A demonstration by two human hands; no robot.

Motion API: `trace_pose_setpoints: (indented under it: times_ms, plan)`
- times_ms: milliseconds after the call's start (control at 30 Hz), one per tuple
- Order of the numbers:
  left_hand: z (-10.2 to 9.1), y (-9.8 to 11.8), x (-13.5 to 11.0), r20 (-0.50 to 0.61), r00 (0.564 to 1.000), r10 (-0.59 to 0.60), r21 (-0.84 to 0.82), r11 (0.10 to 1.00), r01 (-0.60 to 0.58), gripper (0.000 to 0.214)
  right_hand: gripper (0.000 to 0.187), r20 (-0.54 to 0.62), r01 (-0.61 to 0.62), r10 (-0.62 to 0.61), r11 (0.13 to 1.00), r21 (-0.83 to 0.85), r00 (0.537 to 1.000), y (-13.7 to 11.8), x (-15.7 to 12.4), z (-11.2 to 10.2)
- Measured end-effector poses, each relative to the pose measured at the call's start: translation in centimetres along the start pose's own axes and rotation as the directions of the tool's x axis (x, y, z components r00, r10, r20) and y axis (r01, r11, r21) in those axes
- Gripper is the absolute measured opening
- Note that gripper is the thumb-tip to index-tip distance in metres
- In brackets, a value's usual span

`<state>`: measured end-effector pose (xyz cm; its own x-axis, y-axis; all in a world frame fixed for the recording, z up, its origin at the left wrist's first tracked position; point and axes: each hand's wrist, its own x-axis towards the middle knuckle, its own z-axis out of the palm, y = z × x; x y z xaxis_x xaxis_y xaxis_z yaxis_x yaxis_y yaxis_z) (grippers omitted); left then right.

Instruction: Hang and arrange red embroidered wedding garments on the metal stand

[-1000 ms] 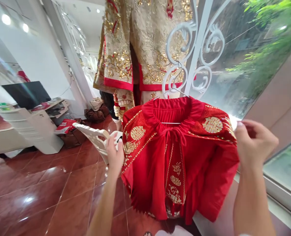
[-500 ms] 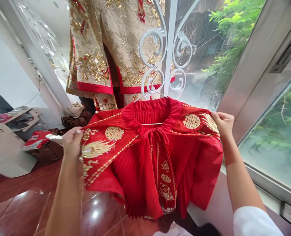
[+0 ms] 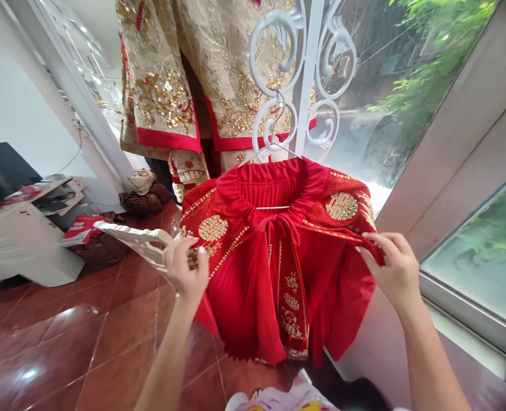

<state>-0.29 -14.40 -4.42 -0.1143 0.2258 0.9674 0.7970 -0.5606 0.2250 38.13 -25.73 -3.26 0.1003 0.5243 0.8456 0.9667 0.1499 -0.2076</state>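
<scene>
A red pleated skirt point(image 3: 244, 297) with a gathered waistband, a tied cord and gold embroidered panels hangs in front of me. It is on a wire hanger point(image 3: 279, 117), whose hook is up at a white scrolled metal frame point(image 3: 306, 74). My left hand point(image 3: 186, 268) pinches the edge of the left embroidered panel between thumb and fingers. On the other side my right hand point(image 3: 393, 268) is closed on the edge of the right panel, which folds over at the fingers. The skirt's lower back is hidden behind its front folds.
Behind hangs a cream and gold beaded garment point(image 3: 235, 74) with red borders. A white cut-out panel point(image 3: 137, 242) sticks out beside my left hand. A white desk point(image 3: 25, 245) stands left on the tiled floor point(image 3: 124, 319); a window point(image 3: 479, 245) is at right.
Both hands have come lower and my left hand has moved inward to the right. The side panels, stretched wide before, now hang slacker, and the white cut-out panel shows more.
</scene>
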Motion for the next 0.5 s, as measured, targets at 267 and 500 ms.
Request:
trace_pose_setpoints:
  times_ms: [267,500]
  plan:
    - [1.6,7.5,-6.4,0.260,0.965,0.040,-0.178,0.984,0.007,0.014,0.026,-0.144,0.077,-0.152,0.902,-0.425,0.978,-1.7,-8.0,4.7]
    - [4.1,11.8,-9.8,0.690,0.704,-0.165,-0.326,0.798,0.507,0.040,0.032,0.049,-0.059,0.068,0.984,-0.166,0.996,-2.0,-9.8,8.0]
